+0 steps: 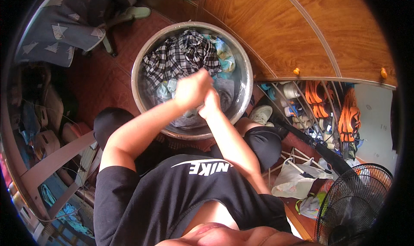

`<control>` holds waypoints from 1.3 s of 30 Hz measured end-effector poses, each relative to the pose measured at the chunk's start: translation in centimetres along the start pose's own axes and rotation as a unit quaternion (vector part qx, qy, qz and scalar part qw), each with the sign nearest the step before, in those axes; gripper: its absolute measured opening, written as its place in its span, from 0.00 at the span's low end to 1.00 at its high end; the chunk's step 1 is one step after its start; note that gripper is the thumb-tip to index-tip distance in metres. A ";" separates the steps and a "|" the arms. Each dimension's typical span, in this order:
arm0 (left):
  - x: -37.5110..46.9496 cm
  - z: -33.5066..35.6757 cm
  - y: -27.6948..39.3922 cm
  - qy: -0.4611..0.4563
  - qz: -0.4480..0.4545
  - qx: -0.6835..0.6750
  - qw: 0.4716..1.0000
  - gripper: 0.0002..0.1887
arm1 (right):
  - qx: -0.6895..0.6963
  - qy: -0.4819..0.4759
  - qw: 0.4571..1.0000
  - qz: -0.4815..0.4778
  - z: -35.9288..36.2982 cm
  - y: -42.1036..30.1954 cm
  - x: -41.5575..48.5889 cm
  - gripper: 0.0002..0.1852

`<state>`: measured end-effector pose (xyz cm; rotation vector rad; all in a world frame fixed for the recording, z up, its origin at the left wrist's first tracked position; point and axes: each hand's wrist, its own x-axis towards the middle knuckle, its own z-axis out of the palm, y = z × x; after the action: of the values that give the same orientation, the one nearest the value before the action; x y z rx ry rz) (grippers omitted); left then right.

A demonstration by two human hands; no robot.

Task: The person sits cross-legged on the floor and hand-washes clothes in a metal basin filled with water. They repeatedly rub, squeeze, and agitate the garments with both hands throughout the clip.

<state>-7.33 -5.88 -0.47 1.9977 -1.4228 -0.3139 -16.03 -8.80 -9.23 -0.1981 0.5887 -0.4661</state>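
In front of me stands a round metal basin with wet laundry in it. My left hand and my right hand press together over its middle, slightly blurred. Both are closed around a pale green garment, whose folds come out beside the left hand and below the wrists. What lies between the palms is hidden. Beyond the hands is a bunched black-and-white checked garment. A light blue patterned cloth rests along the right inner wall, and grey fabric lies near my right hand.
Wooden cabinet doors rise close behind the basin. A shoe rack stands at the right, with a black fan and a white bag nearer me. A fabric-covered chair is at far left. My knees flank the basin.
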 end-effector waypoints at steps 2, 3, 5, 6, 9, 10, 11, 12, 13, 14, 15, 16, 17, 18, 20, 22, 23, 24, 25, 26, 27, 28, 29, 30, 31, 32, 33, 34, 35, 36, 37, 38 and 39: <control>-0.1 0.0 -0.2 -0.067 0.092 -0.060 0.992 0.11 | -0.009 -0.011 1.000 0.016 0.8 -0.5 -0.6 0.16; -0.2 0.0 -0.5 -0.026 0.050 -0.064 0.996 0.10 | -0.041 0.050 0.998 0.022 1.3 -0.7 -0.9 0.16; 0.0 -0.2 -1.5 -0.008 -0.049 -0.048 0.998 0.10 | -0.100 0.136 0.985 0.040 2.2 -1.2 -1.4 0.16; 0.4 -0.5 -2.3 0.045 -0.041 -0.081 0.995 0.09 | -0.155 0.091 0.984 0.009 2.6 -1.5 -1.7 0.14; 1.3 -1.4 -4.5 -0.124 -0.082 -0.424 0.894 0.19 | -0.419 0.078 0.888 -0.171 3.8 -2.8 -1.6 0.13; 1.1 -2.0 -5.0 -0.251 -0.260 -0.537 0.762 0.22 | -0.471 0.071 0.840 -0.258 4.2 -3.1 -1.6 0.15; 1.1 -2.3 -5.1 -0.303 -0.261 -0.532 0.747 0.24 | -0.484 0.092 0.825 -0.277 4.5 -3.3 -1.5 0.15; 1.0 -2.8 -5.2 -0.321 -0.207 -0.438 0.814 0.26 | -0.494 0.102 0.830 -0.240 4.7 -3.5 -1.5 0.15; 0.8 -3.1 -5.1 -0.349 -0.128 -0.361 0.855 0.29 | -0.485 0.111 0.836 -0.231 4.9 -3.6 -1.5 0.15; 0.8 -3.7 -5.1 -0.331 -0.080 -0.303 0.890 0.25 | -0.467 0.086 0.856 -0.203 4.9 -3.6 -1.5 0.16; 0.6 -4.1 -4.9 -0.300 -0.094 -0.256 0.914 0.23 | -0.511 0.055 0.829 -0.223 4.9 -3.5 -1.5 0.16; 0.6 -4.7 -5.1 -0.304 -0.094 -0.219 0.922 0.21 | -0.549 0.023 0.800 -0.240 4.7 -3.4 -1.5 0.16; 0.8 -5.4 -5.4 -0.281 -0.090 -0.179 0.939 0.19 | -0.587 -0.022 0.773 -0.238 4.5 -3.1 -1.5 0.16; 0.6 -5.8 -5.7 -0.220 -0.102 -0.195 0.950 0.15 | -0.638 -0.027 0.743 -0.200 4.2 -2.9 -1.5 0.17; 0.5 -6.8 -6.8 -0.180 -0.182 -0.353 0.900 0.10 | -0.704 -0.063 0.701 -0.100 3.6 -2.5 -1.4 0.13; 0.3 -7.8 -8.1 -0.170 -0.215 -0.438 0.856 0.09 | -0.639 -0.091 0.760 -0.082 3.2 -1.9 -1.0 0.10; 0.1 -8.1 -8.7 -0.168 -0.182 -0.458 0.854 0.09 | -0.625 -0.088 0.770 -0.093 3.1 -1.8 -0.9 0.09; 0.0 -8.6 -9.2 -0.153 -0.191 -0.436 0.866 0.08 | -0.617 -0.089 0.778 -0.078 3.2 -1.7 -0.8 0.08; 0.0 -8.9 -9.5 -0.142 -0.173 -0.431 0.874 0.08 | -0.639 -0.053 0.760 -0.107 3.3 -1.8 -0.8 0.08; -0.1 -9.2 -9.8 -0.112 -0.148 -0.415 0.891 0.09 | -0.604 -0.077 0.781 -0.138 3.6 -2.2 -0.8 0.08; -0.2 -9.3 -9.9 -0.066 -0.157 -0.292 0.941 0.08 | -0.584 -0.050 0.799 -0.135 4.1 -2.9 -1.0 0.09; -0.4 -9.2 -9.8 -0.071 -0.141 -0.202 0.967 0.08 | -0.516 -0.084 0.831 -0.187 4.6 -3.4 -1.2 0.11; -0.5 -9.0 -9.7 -0.044 -0.121 -0.102 0.986 0.07 | -0.502 -0.098 0.837 -0.194 5.2 -4.3 -1.5 0.10; -0.8 -8.4 -9.4 -0.057 -0.094 -0.100 0.989 0.07 | -0.517 -0.089 0.829 -0.193 5.6 -5.1 -2.0 0.10; -1.2 -7.6 -9.2 -0.047 -0.083 -0.089 0.991 0.07 | -0.526 -0.096 0.824 -0.186 6.0 -5.8 -2.5 0.09; -1.6 -6.5 -8.9 -0.028 -0.045 -0.033 0.998 0.06 | -0.612 -0.051 0.763 -0.204 6.2 -6.5 -2.7 0.11; -2.1 -5.3 -8.5 -0.050 -0.039 0.017 0.998 0.06 | -0.671 -0.007 0.720 -0.176 6.3 -6.4 -2.7 0.11; -2.7 -4.1 -8.3 -0.075 -0.022 0.055 0.995 0.06 | -0.722 0.036 0.671 -0.162 6.1 -6.4 -2.7 0.12; -3.2 -2.8 -8.1 -0.075 0.023 0.082 0.994 0.06 | -0.761 0.056 0.624 -0.169 5.8 -5.9 -2.4 0.13; -3.7 -1.6 -7.9 -0.098 0.043 0.146 0.983 0.05 | -0.804 0.086 0.572 -0.138 5.3 -4.8 -1.9 0.13; -4.0 -0.6 -7.7 -0.111 0.065 0.210 0.969 0.05 | -0.848 0.118 0.501 -0.128 4.7 -3.5 -1.4 0.13; -4.2 0.4 -7.5 -0.108 0.073 0.249 0.960 0.06 | -0.873 0.136 0.452 -0.126 4.0 -2.2 -0.9 0.13; -4.2 1.2 -7.4 -0.146 0.073 0.268 0.950 0.06 | -0.896 0.153 0.401 -0.118 3.3 -1.1 -0.4 0.13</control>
<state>-3.96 -1.06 -6.77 2.3197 -2.0003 -0.1720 -14.84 -9.43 -6.04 -2.4054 1.2452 0.1174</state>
